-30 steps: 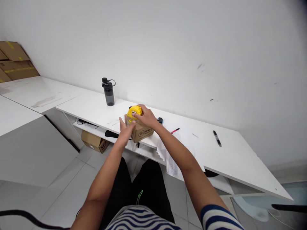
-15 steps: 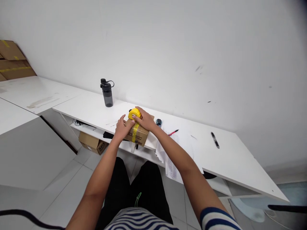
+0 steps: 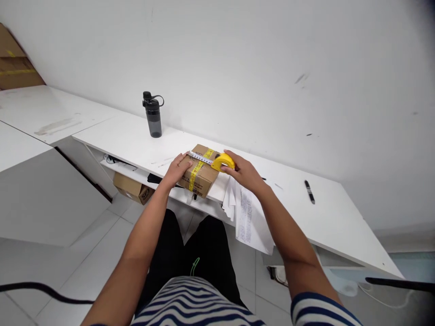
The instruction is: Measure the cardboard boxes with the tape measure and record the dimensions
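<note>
A small cardboard box (image 3: 190, 179) with yellow printed tape across it lies near the front edge of the white desk. My left hand (image 3: 177, 171) grips its left side, the thumb on top and the fingers over the far left edge. The fingers of my right hand (image 3: 244, 172) are wrapped round a yellow tape measure (image 3: 222, 161) at the box's right edge. Its white blade (image 3: 201, 158) is drawn out across the box top, numbers facing up. The blade's tip lies by my left fingertips; whether they pinch it I cannot tell.
A dark water bottle (image 3: 154, 118) stands against the wall. Papers (image 3: 249, 217) hang over the desk's front edge beneath my right forearm, and a black marker (image 3: 309, 192) lies farther right. Another cardboard box (image 3: 131, 186) sits below the desk at left.
My right hand has moved right with the tape measure, drawing its blade out across the box. My left hand stays at the box's left side. The view has shifted slightly.
</note>
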`<state>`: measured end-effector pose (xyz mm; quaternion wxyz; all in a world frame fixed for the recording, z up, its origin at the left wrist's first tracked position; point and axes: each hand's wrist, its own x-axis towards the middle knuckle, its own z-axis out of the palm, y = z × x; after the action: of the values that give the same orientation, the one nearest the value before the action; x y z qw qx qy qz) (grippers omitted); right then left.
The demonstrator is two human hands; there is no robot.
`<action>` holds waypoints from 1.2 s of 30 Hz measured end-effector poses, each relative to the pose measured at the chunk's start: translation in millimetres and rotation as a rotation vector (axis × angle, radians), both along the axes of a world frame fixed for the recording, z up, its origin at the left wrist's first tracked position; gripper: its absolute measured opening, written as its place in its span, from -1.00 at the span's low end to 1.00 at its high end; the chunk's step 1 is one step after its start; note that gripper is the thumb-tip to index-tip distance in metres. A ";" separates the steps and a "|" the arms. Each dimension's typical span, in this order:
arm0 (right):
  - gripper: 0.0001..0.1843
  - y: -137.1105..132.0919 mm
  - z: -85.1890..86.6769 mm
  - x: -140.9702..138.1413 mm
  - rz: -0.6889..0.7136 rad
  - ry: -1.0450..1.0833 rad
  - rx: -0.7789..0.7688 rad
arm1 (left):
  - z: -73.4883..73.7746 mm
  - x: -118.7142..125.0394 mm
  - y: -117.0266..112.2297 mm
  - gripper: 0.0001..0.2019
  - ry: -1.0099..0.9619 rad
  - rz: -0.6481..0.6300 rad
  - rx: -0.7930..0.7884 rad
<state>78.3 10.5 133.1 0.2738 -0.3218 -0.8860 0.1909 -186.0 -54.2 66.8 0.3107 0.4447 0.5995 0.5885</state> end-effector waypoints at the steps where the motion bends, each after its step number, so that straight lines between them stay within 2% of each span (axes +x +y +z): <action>1: -0.34 -4.4 -4.0 12.1 -0.034 0.019 0.002 | 0.9 0.9 -0.5 -0.42 -0.022 -0.008 0.003; 5: -0.32 -13.9 -18.3 37.8 -0.119 0.036 0.001 | 5.3 4.0 -2.1 -0.35 -0.100 -0.054 -0.015; 11: -0.30 -6.8 -20.7 26.3 -0.153 0.092 -0.015 | 7.3 6.0 -4.3 -0.33 -0.152 -0.051 0.002; 15: -0.29 0.6 -13.5 -9.0 -0.104 0.115 0.008 | 5.2 7.7 -4.4 -0.32 -0.191 -0.032 0.023; 22: -0.29 4.9 3.4 -98.1 0.051 -0.033 0.087 | 0.7 5.7 -9.7 -0.32 -0.269 -0.041 0.036; 25: -0.30 5.9 14.9 -113.6 0.133 -0.089 0.093 | -4.6 1.6 -16.0 -0.34 -0.335 -0.047 0.111; 28: -0.34 10.1 28.2 -103.1 0.136 -0.048 0.104 | -11.0 -5.2 -29.1 -0.31 -0.459 -0.075 0.172; 31: -0.33 18.1 28.0 -76.3 0.038 0.182 0.078 | -16.3 -11.9 -46.7 -0.29 -0.609 -0.081 0.212; 33: -0.28 21.4 15.0 -60.4 -0.010 0.373 -0.018 | -20.6 -14.6 -56.2 -0.36 -0.710 -0.063 0.260; 36: -0.21 14.7 -15.4 -51.2 -0.029 0.552 -0.210 | -30.7 -11.4 -59.2 -0.53 -0.922 0.036 0.311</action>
<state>27.1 25.2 117.8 0.4723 -0.2968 -0.7488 0.3580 -197.4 -113.4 36.1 0.4633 0.1686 0.3120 0.8121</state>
